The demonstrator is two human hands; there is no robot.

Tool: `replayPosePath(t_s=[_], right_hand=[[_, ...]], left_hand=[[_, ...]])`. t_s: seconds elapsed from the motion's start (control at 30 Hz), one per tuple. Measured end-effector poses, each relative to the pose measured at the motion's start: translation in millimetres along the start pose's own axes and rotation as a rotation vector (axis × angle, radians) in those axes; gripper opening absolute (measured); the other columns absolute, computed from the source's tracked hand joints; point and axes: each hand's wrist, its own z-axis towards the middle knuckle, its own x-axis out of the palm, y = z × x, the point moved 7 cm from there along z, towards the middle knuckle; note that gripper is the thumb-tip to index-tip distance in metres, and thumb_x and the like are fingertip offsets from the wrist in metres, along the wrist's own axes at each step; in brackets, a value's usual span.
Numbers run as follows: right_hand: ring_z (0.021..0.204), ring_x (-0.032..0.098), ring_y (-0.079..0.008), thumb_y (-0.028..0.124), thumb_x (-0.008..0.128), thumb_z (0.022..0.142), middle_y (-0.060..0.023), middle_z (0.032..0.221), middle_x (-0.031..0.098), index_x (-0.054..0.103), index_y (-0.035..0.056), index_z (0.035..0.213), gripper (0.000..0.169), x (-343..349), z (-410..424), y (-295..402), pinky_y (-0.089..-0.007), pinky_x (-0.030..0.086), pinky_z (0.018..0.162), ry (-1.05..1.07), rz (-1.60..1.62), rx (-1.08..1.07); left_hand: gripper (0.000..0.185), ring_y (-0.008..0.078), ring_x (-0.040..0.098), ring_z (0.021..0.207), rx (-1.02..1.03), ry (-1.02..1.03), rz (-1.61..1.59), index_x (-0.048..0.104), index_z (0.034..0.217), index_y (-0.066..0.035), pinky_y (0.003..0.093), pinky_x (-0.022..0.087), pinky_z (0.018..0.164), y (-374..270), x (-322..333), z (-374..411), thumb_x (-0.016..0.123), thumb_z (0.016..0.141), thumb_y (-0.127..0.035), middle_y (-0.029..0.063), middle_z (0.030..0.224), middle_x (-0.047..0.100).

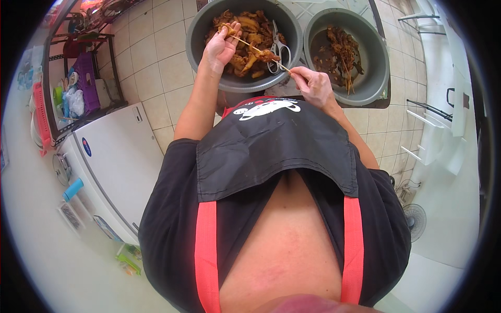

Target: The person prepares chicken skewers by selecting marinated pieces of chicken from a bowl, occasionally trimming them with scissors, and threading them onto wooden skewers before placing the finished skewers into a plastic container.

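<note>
A thin wooden skewer (282, 67) slants over a large grey basin (193, 47) of browned, marinated meat pieces (250, 25). My right hand (315, 85) pinches its lower end, just outside the basin's rim. A chunk of meat (267, 55) is threaded partway along the stick. At the far end, my left hand (222, 47), palm up, holds a small meat piece (226, 29) against the skewer's tip; whether the tip has pierced it I cannot tell. Kitchen scissors (278, 50) with pale grey handles lie on the meat at the basin's right side.
To the right, a second grey basin (376, 51) holds a bundle of skewered meat (339, 41) in dark liquid, bare stick ends toward me. Both basins rest on a low table (309, 6). At left stand a white refrigerator (113, 156) and a metal rack (115, 66); a fan (414, 223) is at right.
</note>
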Motion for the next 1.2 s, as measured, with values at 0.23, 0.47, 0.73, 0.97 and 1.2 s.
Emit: replayPosePath(t_s=[0.23, 0.47, 0.73, 0.97, 1.2], right_hand=[[0.07, 0.066, -0.0359, 0.015, 0.061, 0.087, -0.0206, 0.074, 0.064, 0.068, 0.0041, 0.096, 0.015, 3, 1, 0, -0.0395, 0.051, 0.063, 0.023, -0.021, 0.061], [0.071, 0.066, -0.0366, 0.015, 0.062, 0.087, -0.0216, 0.074, 0.064, 0.068, 0.0043, 0.095, 0.015, 7, 4, 5, -0.0405, 0.052, 0.064, -0.023, -0.028, 0.007], [0.072, 0.066, -0.0357, 0.015, 0.062, 0.087, -0.0201, 0.076, 0.066, 0.068, 0.0044, 0.095, 0.015, 15, 7, 1, -0.0397, 0.052, 0.064, -0.029, 0.0, -0.001], [0.074, 0.067, -0.0344, 0.015, 0.063, 0.087, -0.0199, 0.078, 0.066, 0.068, 0.0039, 0.096, 0.015, 27, 17, 2, -0.0387, 0.052, 0.065, -0.026, 0.108, 0.031], [0.075, 0.067, -0.0359, 0.016, 0.064, 0.088, -0.0219, 0.08, 0.066, 0.068, 0.0037, 0.097, 0.016, 13, 18, -1, -0.0394, 0.051, 0.065, -0.061, 0.064, 0.025]], left_hand=[[0.012, 0.0256, 0.061, 0.112, 0.096, -0.006, 0.057, 0.052, 0.108, -0.005, 0.0405, 0.046, 0.101, 0, 3, -2, 0.046, 0.101, -0.013, 0.0109, 0.115, 0.063], [0.014, 0.0244, 0.061, 0.111, 0.133, 0.002, 0.1, 0.053, 0.112, -0.006, 0.0401, 0.046, 0.099, 0, 9, -7, 0.048, 0.1, -0.013, 0.0095, 0.116, 0.063], [0.018, 0.0251, 0.06, 0.112, 0.109, 0.013, 0.0, 0.052, 0.113, -0.005, 0.0399, 0.045, 0.1, -1, 10, -8, 0.042, 0.103, -0.015, 0.0098, 0.117, 0.062], [0.019, 0.0258, 0.06, 0.112, 0.104, 0.097, 0.006, 0.053, 0.113, -0.006, 0.0411, 0.045, 0.1, 2, 16, -9, 0.045, 0.102, -0.018, 0.0106, 0.117, 0.062], [0.021, 0.0259, 0.066, 0.097, 0.077, 0.026, 0.227, 0.06, 0.112, -0.006, 0.0404, 0.055, 0.085, -16, 19, -19, 0.057, 0.097, -0.02, 0.0109, 0.106, 0.066]])
